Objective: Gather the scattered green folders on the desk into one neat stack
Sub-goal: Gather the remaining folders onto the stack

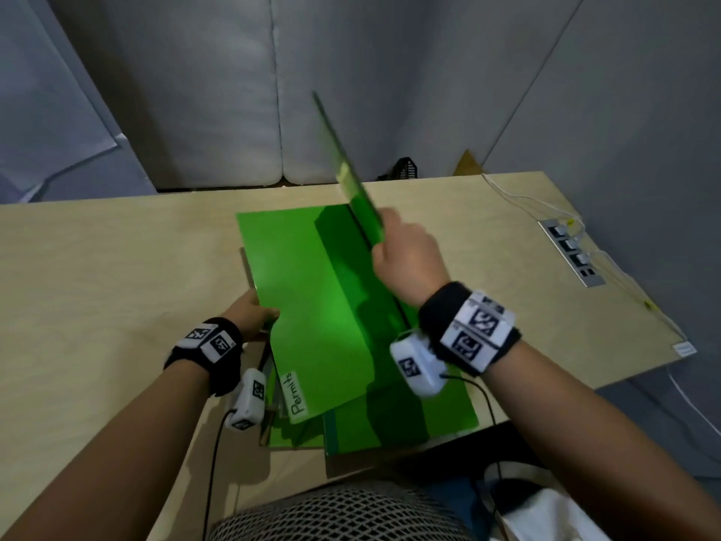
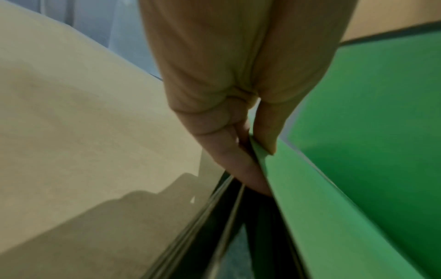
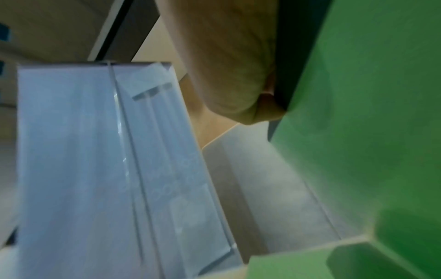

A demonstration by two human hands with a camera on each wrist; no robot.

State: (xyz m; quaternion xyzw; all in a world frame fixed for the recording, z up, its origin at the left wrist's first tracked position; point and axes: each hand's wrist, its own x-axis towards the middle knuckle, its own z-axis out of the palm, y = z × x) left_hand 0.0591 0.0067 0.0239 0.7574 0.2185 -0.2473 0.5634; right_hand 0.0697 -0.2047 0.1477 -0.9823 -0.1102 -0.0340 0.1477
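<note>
A loose pile of green folders (image 1: 409, 419) lies on the wooden desk (image 1: 117, 267) in front of me. The top folder (image 1: 312, 306) carries a white label reading "Permits" (image 1: 297, 393). My left hand (image 1: 261, 312) pinches the left edge of this top folder (image 2: 358, 132), thumb (image 2: 267, 132) above and fingers (image 2: 241, 166) beneath. My right hand (image 1: 390, 236) grips another green folder (image 1: 351, 177) by its lower corner. That folder stands nearly on edge, tilted above the right side of the pile. In the right wrist view the raised folder (image 3: 358, 132) fills the right side beside my hand (image 3: 226, 75).
A socket panel (image 1: 571, 253) with white cables (image 1: 526, 197) is set in the desk at the right. A black basket (image 1: 405, 169) sits behind the far edge. Grey partition panels (image 1: 351, 72) close off the back. The pile overhangs the near desk edge above a mesh surface (image 1: 339, 513).
</note>
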